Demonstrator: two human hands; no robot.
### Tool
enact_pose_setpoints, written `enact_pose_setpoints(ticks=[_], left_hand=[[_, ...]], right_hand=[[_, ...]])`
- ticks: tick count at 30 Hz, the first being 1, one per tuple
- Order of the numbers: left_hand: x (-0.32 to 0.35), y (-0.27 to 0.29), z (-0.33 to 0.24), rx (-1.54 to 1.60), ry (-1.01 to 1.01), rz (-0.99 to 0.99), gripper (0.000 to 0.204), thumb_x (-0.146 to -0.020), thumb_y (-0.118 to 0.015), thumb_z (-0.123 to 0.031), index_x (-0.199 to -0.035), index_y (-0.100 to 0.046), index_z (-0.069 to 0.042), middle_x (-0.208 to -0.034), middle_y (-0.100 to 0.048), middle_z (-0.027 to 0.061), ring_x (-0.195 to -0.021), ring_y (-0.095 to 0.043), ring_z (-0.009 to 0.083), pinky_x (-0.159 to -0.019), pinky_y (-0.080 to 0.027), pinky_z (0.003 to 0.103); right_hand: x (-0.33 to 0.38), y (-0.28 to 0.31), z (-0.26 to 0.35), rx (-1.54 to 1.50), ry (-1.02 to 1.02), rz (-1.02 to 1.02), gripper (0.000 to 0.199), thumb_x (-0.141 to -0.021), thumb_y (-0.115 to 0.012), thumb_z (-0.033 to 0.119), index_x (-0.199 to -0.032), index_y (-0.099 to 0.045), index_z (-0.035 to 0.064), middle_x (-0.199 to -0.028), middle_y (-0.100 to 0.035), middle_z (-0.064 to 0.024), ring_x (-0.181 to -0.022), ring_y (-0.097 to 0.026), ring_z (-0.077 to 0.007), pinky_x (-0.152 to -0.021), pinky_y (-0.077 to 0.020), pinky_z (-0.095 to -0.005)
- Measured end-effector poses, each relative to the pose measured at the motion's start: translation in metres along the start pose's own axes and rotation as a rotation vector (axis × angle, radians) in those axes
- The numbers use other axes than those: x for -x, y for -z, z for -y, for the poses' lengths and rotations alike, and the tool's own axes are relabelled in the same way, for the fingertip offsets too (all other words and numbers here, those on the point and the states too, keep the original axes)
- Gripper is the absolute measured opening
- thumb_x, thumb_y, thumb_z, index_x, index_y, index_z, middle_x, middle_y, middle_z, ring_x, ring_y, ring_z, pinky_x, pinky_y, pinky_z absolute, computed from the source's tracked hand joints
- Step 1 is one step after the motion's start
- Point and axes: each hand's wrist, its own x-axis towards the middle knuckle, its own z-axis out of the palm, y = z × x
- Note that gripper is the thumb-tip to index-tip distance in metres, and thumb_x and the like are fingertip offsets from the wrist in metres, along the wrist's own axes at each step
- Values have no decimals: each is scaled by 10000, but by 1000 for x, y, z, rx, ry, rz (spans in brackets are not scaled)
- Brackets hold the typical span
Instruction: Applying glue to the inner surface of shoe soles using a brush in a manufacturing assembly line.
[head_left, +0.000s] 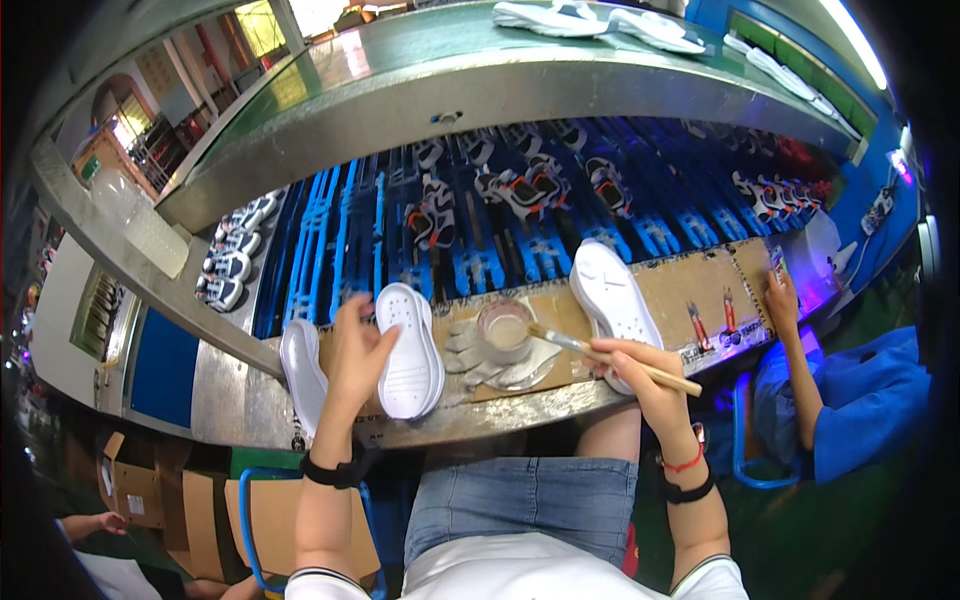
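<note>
My left hand (pixel 360 350) is beside a white shoe sole (pixel 410 365), fingers apart. Its thumb overlaps the sole's left edge; whether it presses there I cannot tell. My right hand (pixel 645 375) grips a wooden-handled paintbrush (pixel 575 344), bristles pointing left at the rim of a small bowl (pixel 505 333). Pale liquid fills part of that bowl, which stands on whitish, stained gloves (pixel 470 350). Another white sole (pixel 605 275) lies just beyond my right hand, which hides part of its near end. A third sole (pixel 302 365) lies left of my left hand.
Behind the bench, blue racks (pixel 340 230) carry several shoe uppers (pixel 525 188). A green-topped shelf (pixel 400 55) holds more white soles (pixel 550 18). Two red-handled tools (pixel 698 327) lie on cardboard at right. A co-worker in blue (pixel 870 400) sits beyond; cardboard boxes (pixel 215 515) stand lower left.
</note>
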Motion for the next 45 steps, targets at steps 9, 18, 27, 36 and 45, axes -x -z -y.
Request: enact_pose_setpoints(ticks=[9,18,27,36,45], left_hand=[[64,-9,77,440,549,245,368,-851,-680,-171,-1104,-552,63,-789,-624,50,-666,-587,91,-611,-488,217],[61,-9,63,544,604,131,378,-850,-660,-101,-1169,-540,64,-867,-630,63,-769,-632,132,-679,-543,253],[57,12,49,854,662,232,393,-869,-593,-56,-1229,-485,61,-1028,-628,134,-878,-647,187,-743,-568,310],[65,4,-8,1039,487,175,547,-828,-587,31,-1325,-360,19,-1146,-593,165,-978,-641,235,-748,-593,337],[65,-35,-46,961,304,78,495,-848,-563,74,-1309,-381,65,-1160,-582,193,-1016,-618,229,-787,-574,322]], right_hand=[[-56,-24,-35,458,-80,169,252,-892,-553,139,-1041,-667,-28,-813,-707,-103,-739,-642,-106,-660,-492,-223],[-66,-24,-55,550,14,103,201,-818,-621,163,-937,-710,28,-710,-673,-143,-602,-656,-198,-574,-495,-268],[-66,-25,-42,463,-1,110,213,-853,-595,150,-943,-703,-10,-731,-693,-136,-656,-675,-171,-608,-508,-262],[-65,-22,-31,429,-61,86,223,-893,-557,132,-964,-695,-29,-747,-703,-100,-641,-633,-90,-595,-491,-209],[-46,-13,-14,200,-67,52,243,-907,-518,105,-991,-682,-53,-796,-702,-123,-688,-624,-111,-632,-496,-223]])
